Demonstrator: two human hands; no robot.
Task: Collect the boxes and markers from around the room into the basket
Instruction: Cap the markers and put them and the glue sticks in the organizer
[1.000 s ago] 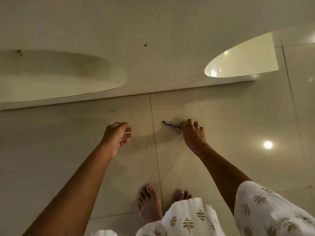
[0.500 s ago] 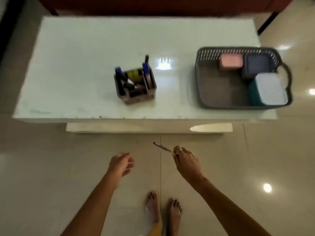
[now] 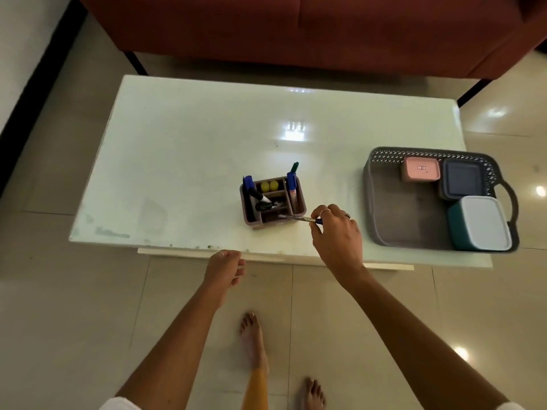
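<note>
Pen pinched in right hand – tip over front right corner of brown organizer, mid-table. Right arm stretched fwd over table edge, wrist bent, fingers curled on pen. Left hand loosely curled, holding nothing, at near table edge. Grey basket to the right w/ pink box, dark blue box, teal box inside.

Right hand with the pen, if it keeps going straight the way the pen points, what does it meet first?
Probably the pen organizer: the right hand pinches the pen, whose tip already lies over its near front compartment. Height above it is unclear.
</note>
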